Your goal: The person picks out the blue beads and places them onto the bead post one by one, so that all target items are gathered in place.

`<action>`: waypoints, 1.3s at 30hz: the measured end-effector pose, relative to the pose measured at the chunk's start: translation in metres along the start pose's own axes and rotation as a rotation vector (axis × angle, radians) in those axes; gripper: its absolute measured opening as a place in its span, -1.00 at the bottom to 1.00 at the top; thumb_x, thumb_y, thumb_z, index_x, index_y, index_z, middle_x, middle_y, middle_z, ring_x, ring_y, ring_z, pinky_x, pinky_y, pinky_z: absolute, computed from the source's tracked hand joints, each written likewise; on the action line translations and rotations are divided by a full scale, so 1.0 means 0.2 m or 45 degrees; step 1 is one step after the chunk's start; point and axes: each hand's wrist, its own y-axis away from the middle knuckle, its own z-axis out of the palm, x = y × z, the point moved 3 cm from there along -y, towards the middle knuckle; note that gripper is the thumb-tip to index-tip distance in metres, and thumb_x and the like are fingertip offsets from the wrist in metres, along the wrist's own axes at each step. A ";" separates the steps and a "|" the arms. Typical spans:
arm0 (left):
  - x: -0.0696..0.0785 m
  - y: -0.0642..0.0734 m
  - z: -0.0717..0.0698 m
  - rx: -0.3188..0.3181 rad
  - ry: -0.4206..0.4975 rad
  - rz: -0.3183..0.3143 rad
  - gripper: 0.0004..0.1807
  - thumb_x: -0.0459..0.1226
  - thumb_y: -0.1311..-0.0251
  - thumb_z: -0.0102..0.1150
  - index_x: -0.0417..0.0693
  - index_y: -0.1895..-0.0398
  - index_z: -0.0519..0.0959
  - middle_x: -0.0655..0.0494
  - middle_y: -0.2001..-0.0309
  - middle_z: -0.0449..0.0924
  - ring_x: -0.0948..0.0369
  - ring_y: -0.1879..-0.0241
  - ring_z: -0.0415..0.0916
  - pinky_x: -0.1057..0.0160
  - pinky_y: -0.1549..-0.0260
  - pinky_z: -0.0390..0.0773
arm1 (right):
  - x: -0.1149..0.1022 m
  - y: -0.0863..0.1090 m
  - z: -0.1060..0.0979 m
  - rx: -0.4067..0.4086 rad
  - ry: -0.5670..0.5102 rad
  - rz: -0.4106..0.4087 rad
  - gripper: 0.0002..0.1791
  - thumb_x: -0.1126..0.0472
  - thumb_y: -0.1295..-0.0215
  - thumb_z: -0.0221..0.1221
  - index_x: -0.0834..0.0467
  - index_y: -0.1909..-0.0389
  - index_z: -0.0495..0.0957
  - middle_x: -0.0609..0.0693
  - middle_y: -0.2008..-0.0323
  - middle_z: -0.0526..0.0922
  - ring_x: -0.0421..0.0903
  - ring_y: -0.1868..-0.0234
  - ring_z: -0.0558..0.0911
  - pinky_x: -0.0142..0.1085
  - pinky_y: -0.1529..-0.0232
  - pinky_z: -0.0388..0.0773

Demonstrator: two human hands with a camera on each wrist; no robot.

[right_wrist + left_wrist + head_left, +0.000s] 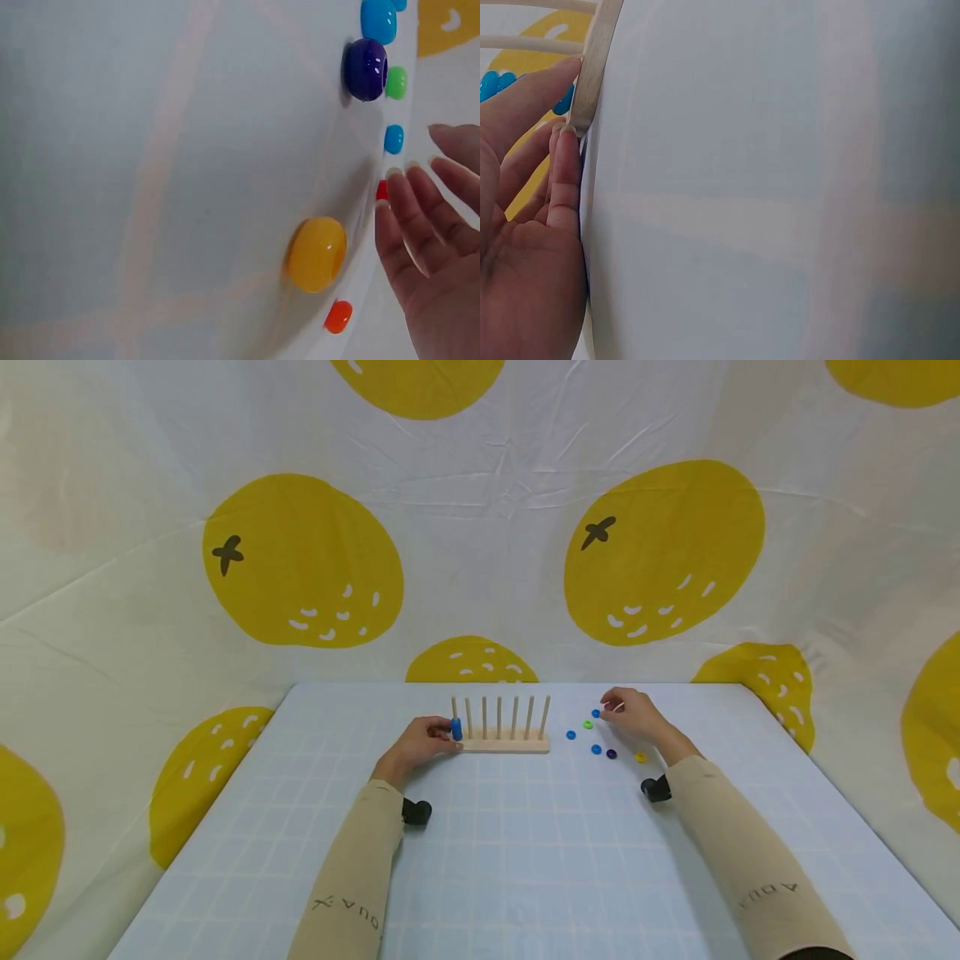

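The wooden rack [504, 746] stands on the table [517, 860], with seven upright pegs along its base. A stack of blue beads [456, 729] is seated on the leftmost peg [453, 703]; the other six pegs carry no beads. The left hand [417, 744] grips the left end of the base, thumb on the near face and fingers at the end. The right hand [633, 714] is positioned to the right of the rack, fingers parted and loosely bent, holding nothing, with its tips near the far blue bead [596, 713]. Loose beads lie between the rack and the right forearm: the green bead [588, 725], two further blue beads, the purple bead [611, 754] and the yellow bead [641, 757]. The right wrist view also shows an orange bead [339, 316] beyond the yellow one and a red bead [382, 190], partly hidden by the fingertips.
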 end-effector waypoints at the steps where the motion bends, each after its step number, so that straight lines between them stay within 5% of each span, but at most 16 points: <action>1: 0.00 0.00 0.00 -0.002 0.000 -0.002 -0.44 -0.27 -0.17 0.49 -0.22 -0.24 0.57 -0.02 0.13 0.60 0.09 0.14 0.46 0.15 0.00 0.47 | 0.01 -0.01 0.01 -0.016 -0.002 0.019 -0.64 0.22 -0.50 0.16 0.31 -0.20 0.49 0.23 -0.03 0.56 0.17 -0.06 0.50 0.04 -0.19 0.48; 11: 0.00 0.00 0.00 -0.005 0.013 0.006 -0.43 -0.28 -0.16 0.50 -0.24 -0.23 0.57 -0.03 0.14 0.61 0.10 0.15 0.47 0.17 0.03 0.49 | 0.02 -0.03 0.05 -0.087 0.012 0.113 -0.66 0.22 -0.46 0.17 0.23 -0.19 0.52 0.19 0.04 0.53 0.14 0.00 0.45 0.00 -0.10 0.46; 22: 0.00 0.00 0.00 -0.005 0.012 -0.002 -0.43 -0.28 -0.15 0.51 -0.23 -0.23 0.57 -0.02 0.14 0.60 0.10 0.15 0.47 0.17 0.04 0.48 | 0.03 -0.05 0.06 -0.100 0.043 0.084 -0.74 0.20 -0.42 0.23 0.24 -0.03 0.57 0.15 0.14 0.56 0.10 0.08 0.48 -0.07 -0.01 0.45; 30: 0.00 -0.01 0.00 -0.011 0.009 0.022 -0.46 -0.29 -0.14 0.51 -0.24 -0.19 0.59 -0.01 0.18 0.60 0.11 0.17 0.46 0.18 0.06 0.47 | 0.01 -0.02 0.07 -0.091 0.055 0.168 -0.73 0.13 -0.43 0.26 0.23 0.01 0.57 0.16 0.11 0.59 0.10 0.06 0.50 -0.05 -0.10 0.49; 39: 0.02 0.01 -0.01 -0.011 -0.008 -0.004 -0.45 -0.27 -0.16 0.50 -0.22 -0.22 0.58 0.00 0.18 0.59 0.11 0.17 0.45 0.19 0.08 0.46 | 0.00 0.01 0.04 -0.116 0.109 0.083 -0.77 0.15 -0.45 0.25 0.27 0.13 0.62 0.12 0.21 0.61 0.07 0.16 0.52 -0.13 0.03 0.50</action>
